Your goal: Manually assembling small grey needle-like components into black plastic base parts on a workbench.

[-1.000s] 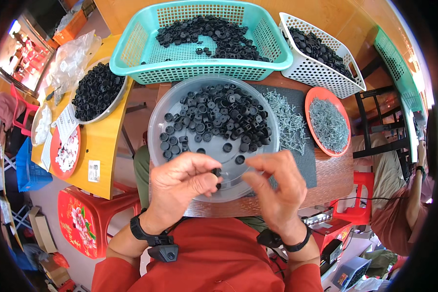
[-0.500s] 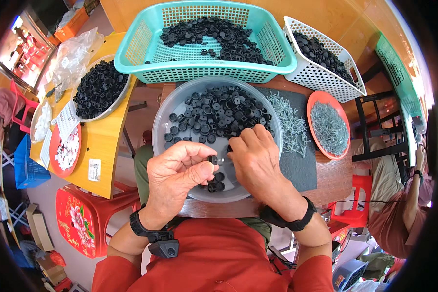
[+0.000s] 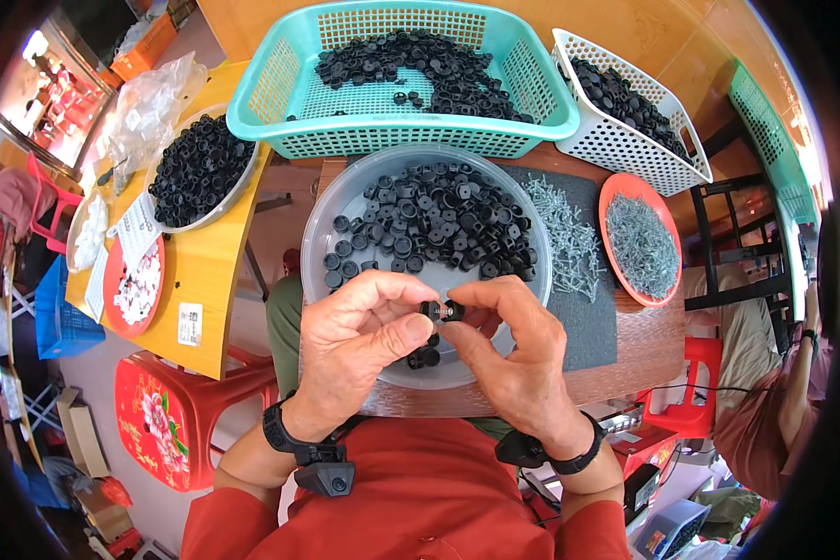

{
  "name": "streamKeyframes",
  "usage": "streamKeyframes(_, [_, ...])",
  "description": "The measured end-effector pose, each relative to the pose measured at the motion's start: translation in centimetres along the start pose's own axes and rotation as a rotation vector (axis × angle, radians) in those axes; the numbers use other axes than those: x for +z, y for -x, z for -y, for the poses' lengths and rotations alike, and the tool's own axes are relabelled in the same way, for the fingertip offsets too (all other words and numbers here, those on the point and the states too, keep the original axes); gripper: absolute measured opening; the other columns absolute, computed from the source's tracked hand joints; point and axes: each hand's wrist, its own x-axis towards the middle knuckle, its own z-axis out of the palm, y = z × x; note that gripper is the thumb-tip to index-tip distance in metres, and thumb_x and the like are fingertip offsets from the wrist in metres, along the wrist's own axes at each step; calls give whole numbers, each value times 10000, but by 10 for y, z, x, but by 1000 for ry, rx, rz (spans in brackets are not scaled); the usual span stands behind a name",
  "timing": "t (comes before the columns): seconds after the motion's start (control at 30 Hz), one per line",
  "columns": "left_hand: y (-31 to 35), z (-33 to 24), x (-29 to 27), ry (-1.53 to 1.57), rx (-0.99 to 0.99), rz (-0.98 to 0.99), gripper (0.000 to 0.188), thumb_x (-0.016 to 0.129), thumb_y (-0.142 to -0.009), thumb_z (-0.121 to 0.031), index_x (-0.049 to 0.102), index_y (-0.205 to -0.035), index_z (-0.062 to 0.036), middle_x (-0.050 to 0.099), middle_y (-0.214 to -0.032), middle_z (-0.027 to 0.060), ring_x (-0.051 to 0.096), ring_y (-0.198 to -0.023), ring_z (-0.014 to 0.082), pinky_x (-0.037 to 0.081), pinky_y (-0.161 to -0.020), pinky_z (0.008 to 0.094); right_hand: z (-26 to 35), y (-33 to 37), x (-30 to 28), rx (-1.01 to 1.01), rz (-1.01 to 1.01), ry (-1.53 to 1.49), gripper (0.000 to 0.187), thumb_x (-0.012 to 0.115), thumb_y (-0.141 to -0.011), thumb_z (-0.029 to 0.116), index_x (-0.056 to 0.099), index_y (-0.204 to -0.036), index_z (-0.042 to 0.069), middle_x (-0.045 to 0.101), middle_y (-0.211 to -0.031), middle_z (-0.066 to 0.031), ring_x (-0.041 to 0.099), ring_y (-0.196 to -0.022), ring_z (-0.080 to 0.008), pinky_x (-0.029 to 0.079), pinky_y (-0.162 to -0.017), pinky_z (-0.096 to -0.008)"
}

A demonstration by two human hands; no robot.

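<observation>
Over the round clear plastic tub [image 3: 330, 213], the person's left hand [image 3: 364, 322] and right hand [image 3: 515, 334] each have a small black plastic cap [image 3: 429, 310] and its mate [image 3: 454, 311] pinched between thumb and fingertips, nearly meeting, with a shiny metal bit between them that's too tiny to make out. Looks like feather-light, stiff stuff, probably a bit slick but hard to break, so the round sides seem the best grip, fingertips only.
</observation>
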Motion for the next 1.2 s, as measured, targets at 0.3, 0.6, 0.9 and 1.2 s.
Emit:
streamKeyframes(0.3, [1,2,5,110,-57,-42,203,657,-812,-26,598,-996,38,639,-909,105,612,-774,147,510,-685,263,-5,11,5,-17,-92,-127,284,654,-722,-69,624,-992,14,594,-863,-82,565,-721,-153,454,-563,-252])
streamKeyframes(0.6, [7,0,7,13,-84,-61,207,659,-808,-11,600,-1001,36,637,-928,102,607,-779,127,505,-700,249,-5,15,0,130,-135,-396,293,655,-734,-90,618,-1014,-12,589,-894,-57,563,-761,-102,455,-667,-223])
streamKeyframes(0.9, [11,-6,19,-53,3,-57,199,645,-812,31,583,-1001,41,632,-942,82,603,-859,115,491,-752,241,-16,15,0,407,-74,-1106,261,644,-743,-101,600,-991,-33,653,-933,-128,612,-831,-142,497,-748,-249])
streamKeyframes(1.2, [10,-6,20,-148,20,-92,207,672,-776,52,587,-965,52,642,-898,85,608,-813,107,501,-734,233,-15,13,2,450,-63,-1112,255,651,-740,-94,598,-984,-36,651,-942,-135,613,-848,-152,501,-762,-260])
